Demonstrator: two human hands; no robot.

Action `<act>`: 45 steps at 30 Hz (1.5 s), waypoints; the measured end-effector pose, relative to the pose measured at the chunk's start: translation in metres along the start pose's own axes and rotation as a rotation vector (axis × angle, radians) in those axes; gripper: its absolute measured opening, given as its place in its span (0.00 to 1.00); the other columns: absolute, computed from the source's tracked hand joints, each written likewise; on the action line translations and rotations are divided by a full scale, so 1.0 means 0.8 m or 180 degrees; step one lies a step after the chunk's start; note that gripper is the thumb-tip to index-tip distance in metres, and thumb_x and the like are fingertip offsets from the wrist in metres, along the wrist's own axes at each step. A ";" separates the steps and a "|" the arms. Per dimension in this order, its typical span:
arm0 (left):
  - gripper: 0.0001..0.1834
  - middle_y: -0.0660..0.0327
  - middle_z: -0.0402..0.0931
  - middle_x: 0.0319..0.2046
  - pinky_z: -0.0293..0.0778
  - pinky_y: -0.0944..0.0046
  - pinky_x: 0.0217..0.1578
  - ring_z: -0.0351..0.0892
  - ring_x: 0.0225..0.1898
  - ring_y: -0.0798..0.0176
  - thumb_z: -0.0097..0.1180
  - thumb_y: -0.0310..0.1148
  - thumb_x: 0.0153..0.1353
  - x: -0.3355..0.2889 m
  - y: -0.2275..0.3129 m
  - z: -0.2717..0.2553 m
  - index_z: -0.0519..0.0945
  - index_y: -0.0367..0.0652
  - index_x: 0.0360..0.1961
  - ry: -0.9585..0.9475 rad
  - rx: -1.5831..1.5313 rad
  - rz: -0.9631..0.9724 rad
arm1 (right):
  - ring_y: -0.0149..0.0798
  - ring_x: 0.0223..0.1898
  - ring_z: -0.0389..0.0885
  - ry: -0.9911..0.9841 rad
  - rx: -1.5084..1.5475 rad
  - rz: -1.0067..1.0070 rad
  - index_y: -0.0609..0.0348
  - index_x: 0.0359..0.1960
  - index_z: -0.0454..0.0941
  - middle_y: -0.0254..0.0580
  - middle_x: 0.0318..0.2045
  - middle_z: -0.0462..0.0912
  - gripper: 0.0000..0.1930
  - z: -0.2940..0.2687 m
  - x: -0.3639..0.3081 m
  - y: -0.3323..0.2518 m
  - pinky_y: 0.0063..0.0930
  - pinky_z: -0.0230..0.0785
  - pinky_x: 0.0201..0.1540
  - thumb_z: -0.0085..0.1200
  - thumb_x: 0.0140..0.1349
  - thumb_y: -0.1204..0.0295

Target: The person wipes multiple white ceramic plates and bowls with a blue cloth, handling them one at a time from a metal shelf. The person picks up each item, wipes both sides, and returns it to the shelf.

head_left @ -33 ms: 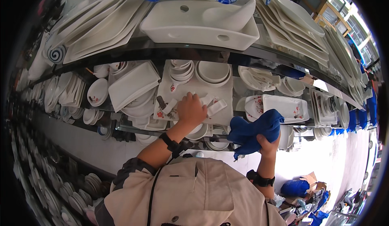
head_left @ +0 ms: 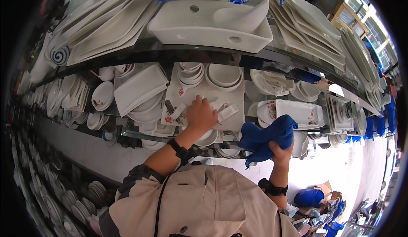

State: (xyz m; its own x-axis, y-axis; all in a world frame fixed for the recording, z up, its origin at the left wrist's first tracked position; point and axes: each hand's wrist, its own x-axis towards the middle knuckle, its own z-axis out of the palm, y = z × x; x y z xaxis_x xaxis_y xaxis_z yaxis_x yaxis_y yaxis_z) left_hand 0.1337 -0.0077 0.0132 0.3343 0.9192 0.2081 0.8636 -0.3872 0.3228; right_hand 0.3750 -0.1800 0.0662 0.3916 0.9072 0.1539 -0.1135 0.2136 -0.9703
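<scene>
My left hand reaches over a ribbed white rectangular tray on the middle shelf. Its fingers are curled down among small white ceramic pieces, and whatever is under the fingertips is hidden. One small white oblong dish with a red mark lies just right of the hand. To its left are a flower-patterned white piece and a dark brown slim object. A bunched blue cloth is gripped in my right hand, held in front of the shelf edge.
Stacked white bowls stand at the tray's back. A flowered rectangular dish sits to the right, tilted white plates to the left. Overhead, the upper shelf carries a big white trough. Boxes and blue bundles lie on the floor at lower right.
</scene>
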 end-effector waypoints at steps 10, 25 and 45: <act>0.24 0.52 0.72 0.42 0.80 0.51 0.37 0.81 0.40 0.49 0.64 0.48 0.55 0.003 -0.001 -0.002 0.78 0.36 0.41 -0.0262 0.0022 -0.0256 | 0.37 0.46 0.79 -0.0060 0.0029 0.0085 0.66 0.55 0.69 0.42 0.45 0.79 0.35 -0.001 -0.006 -0.003 0.32 0.70 0.54 0.65 0.42 0.68; 0.16 0.59 0.73 0.41 0.77 0.53 0.36 0.81 0.38 0.52 0.64 0.42 0.57 -0.023 -0.041 -0.030 0.79 0.44 0.41 0.0181 -0.0495 -0.0104 | 0.50 0.58 0.75 -0.0094 0.1327 0.0349 0.71 0.66 0.60 0.52 0.56 0.76 0.45 0.023 -0.002 0.003 0.41 0.63 0.67 0.49 0.36 0.77; 0.09 0.58 0.75 0.39 0.76 0.54 0.40 0.78 0.41 0.49 0.64 0.32 0.55 -0.072 -0.330 -0.166 0.79 0.43 0.36 0.1320 -0.0204 -0.0578 | 0.49 0.55 0.78 -0.0926 0.1175 0.0893 0.74 0.64 0.65 0.53 0.54 0.78 0.42 0.281 0.015 0.019 0.38 0.66 0.63 0.49 0.38 0.75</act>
State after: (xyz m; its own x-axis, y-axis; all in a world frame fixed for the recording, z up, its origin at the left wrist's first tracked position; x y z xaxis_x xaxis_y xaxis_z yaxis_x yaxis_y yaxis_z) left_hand -0.1635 0.0320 0.0390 -0.0110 0.8712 0.4908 0.8649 -0.2380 0.4419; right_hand 0.1724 -0.0847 0.0954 0.0375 0.9993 -0.0053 -0.5107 0.0146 -0.8597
